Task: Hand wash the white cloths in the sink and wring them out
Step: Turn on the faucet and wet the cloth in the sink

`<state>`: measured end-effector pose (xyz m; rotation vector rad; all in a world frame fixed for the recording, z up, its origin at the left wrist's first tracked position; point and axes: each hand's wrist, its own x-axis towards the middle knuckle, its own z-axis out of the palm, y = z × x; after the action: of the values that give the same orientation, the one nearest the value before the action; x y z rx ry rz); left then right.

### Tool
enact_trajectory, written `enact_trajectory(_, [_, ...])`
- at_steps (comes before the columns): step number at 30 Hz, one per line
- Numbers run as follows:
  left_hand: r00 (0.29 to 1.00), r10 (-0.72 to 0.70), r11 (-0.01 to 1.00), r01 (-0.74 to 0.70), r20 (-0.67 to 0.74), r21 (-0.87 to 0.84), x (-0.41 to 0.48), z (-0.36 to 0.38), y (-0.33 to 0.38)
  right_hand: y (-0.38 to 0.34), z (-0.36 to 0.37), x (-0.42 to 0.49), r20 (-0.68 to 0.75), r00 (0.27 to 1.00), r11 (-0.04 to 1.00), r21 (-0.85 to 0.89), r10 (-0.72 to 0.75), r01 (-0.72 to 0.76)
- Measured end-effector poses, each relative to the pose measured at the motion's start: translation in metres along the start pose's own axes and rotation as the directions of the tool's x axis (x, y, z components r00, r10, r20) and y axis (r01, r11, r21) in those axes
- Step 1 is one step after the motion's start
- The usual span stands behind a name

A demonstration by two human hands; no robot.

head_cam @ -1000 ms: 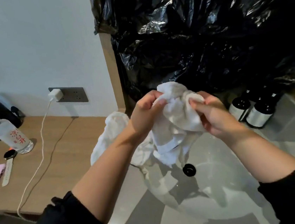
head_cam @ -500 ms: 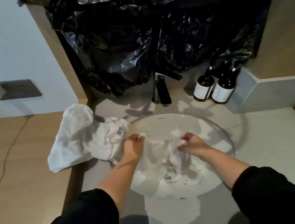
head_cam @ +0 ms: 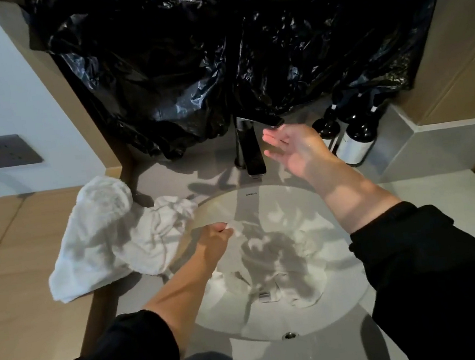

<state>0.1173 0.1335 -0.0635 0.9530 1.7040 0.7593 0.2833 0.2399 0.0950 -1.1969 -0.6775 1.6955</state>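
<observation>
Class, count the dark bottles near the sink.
2. One bottle stands right of the tap; the other bottle beside it, partly behind the right hand. More may be hidden.

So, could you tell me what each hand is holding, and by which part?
The left hand pinches the white cloth in the sink by an edge; the right hand, open beside the faucet, holds nothing.
</observation>
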Motion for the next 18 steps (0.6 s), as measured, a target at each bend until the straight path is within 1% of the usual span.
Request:
enact_trajectory(2, [1.000, -0.007, 0.997, 0.007, 0.009, 0.073, 0.001, -0.002, 0.000, -0.007, 0.008, 0.002, 0.022, 0.998, 0.992, -0.104, -0.063, 0.065])
enact_trajectory(5, [0.999, 0.032, 0.979, -0.033, 0.004, 0.199, 0.003, 0.000, 0.003, -0.014, 0.011, 0.004, 0.067, 0.992, 0.979, -0.164, -0.108, 0.118])
enact_trajectory(6, [0.999, 0.036, 0.957, -0.038, 0.011, 0.289, 0.006, 0.003, -0.002, -0.012, 0.006, 0.004, 0.074, 0.990, 0.971, -0.196, -0.123, 0.136])
enact_trajectory(8, [0.999, 0.050, 0.865, -0.039, -0.008, 0.501, 0.008, 0.009, -0.013, 0.004, -0.014, 0.006, 0.059, 0.983, 0.939, -0.292, -0.173, 0.183])
enact_trajectory(9, [0.994, 0.103, 0.826, -0.066, -0.035, 0.560, 0.005, 0.012, -0.016, 0.018, -0.026, 0.006, 0.029, 0.980, 0.918, -0.346, -0.197, 0.195])
enact_trajectory(10, [0.985, 0.167, 0.798, -0.106, -0.049, 0.593, 0.003, 0.017, -0.020, 0.035, -0.039, 0.007, -0.010, 0.980, 0.892, -0.417, -0.200, 0.177])
enact_trajectory(11, [0.972, 0.234, 0.757, -0.161, -0.032, 0.634, 0.004, 0.022, -0.024, 0.054, -0.052, 0.009, -0.023, 0.982, 0.844, -0.516, -0.187, 0.148])
enact_trajectory(12, [0.964, 0.267, 0.697, -0.204, 0.015, 0.687, 0.005, 0.027, -0.028, 0.075, -0.067, 0.011, -0.013, 0.990, 0.721, -0.686, -0.141, 0.094])
enact_trajectory(13, [0.965, 0.250, 0.633, -0.228, 0.084, 0.740, 0.008, 0.032, -0.032, 0.096, -0.080, 0.011, 0.007, 0.999, 0.537, -0.843, -0.053, 0.035])
enact_trajectory(14, [0.971, 0.184, 0.600, -0.233, 0.152, 0.765, 0.012, 0.036, -0.038, 0.117, -0.092, 0.011, 0.032, 0.999, 0.328, -0.945, 0.030, 0.020])
enact_trajectory(15, [0.970, 0.096, 0.591, -0.236, 0.223, 0.772, 0.016, 0.038, -0.044, 0.137, -0.103, 0.010, 0.029, 0.991, 0.214, -0.977, 0.128, 0.000])
enact_trajectory(16, [0.958, 0.021, 0.585, -0.244, 0.286, 0.774, 0.020, 0.041, -0.053, 0.156, -0.113, 0.008, 0.003, 0.973, 0.162, -0.986, 0.230, -0.035])
enact_trajectory(17, [0.942, -0.025, 0.556, -0.266, 0.335, 0.788, 0.025, 0.042, -0.061, 0.172, -0.121, 0.008, -0.009, 0.957, 0.076, -0.997, 0.289, -0.032])
enact_trajectory(18, [0.929, -0.056, 0.507, -0.290, 0.367, 0.812, 0.028, 0.043, -0.068, 0.185, -0.128, 0.006, -0.003, 0.946, -0.029, -1.000, 0.324, 0.007])
